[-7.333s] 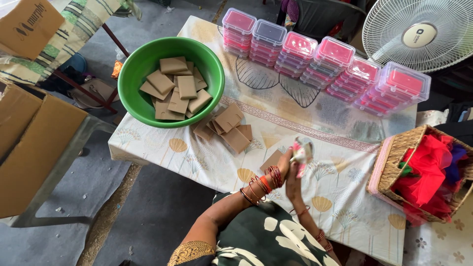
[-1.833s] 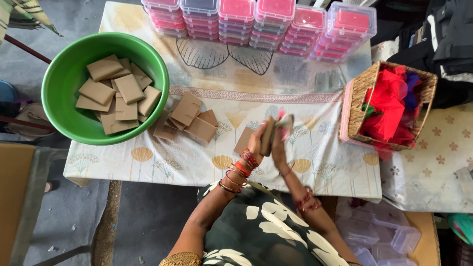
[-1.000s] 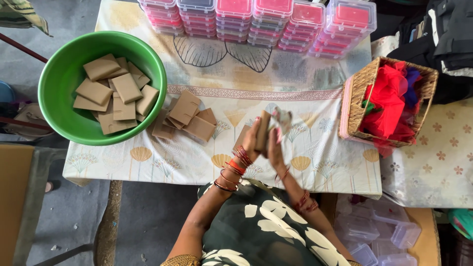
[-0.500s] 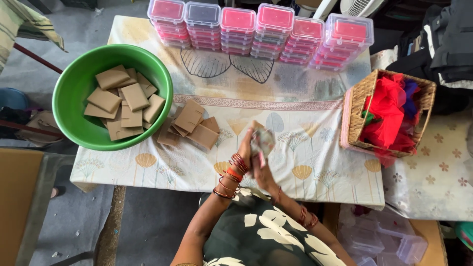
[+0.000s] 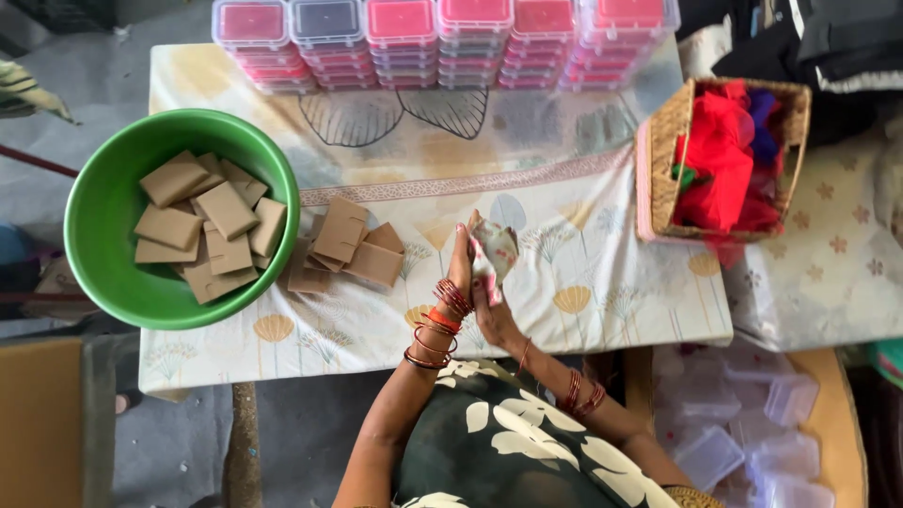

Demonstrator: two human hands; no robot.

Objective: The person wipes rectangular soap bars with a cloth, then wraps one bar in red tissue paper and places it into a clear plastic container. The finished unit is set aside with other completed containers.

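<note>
Both hands raised above table edge, left hand (image 5: 461,268) and right hand (image 5: 491,315) clasped around small patterned wrapped packet (image 5: 496,252), loose brown squares (image 5: 350,246) just left, green bowl (image 5: 120,246) of more squares, wicker basket (image 5: 663,160) right

Soft, even daylight across the whole table (image 5: 583,310), no harsh glare, shadows faint. The green bowl (image 5: 103,245) reads crisp and saturated. Slight blur on the hands (image 5: 480,282), perhaps from motion. Top corners go dark, and the stacked lids (image 5: 442,28) bend a little toward the edge.
</note>
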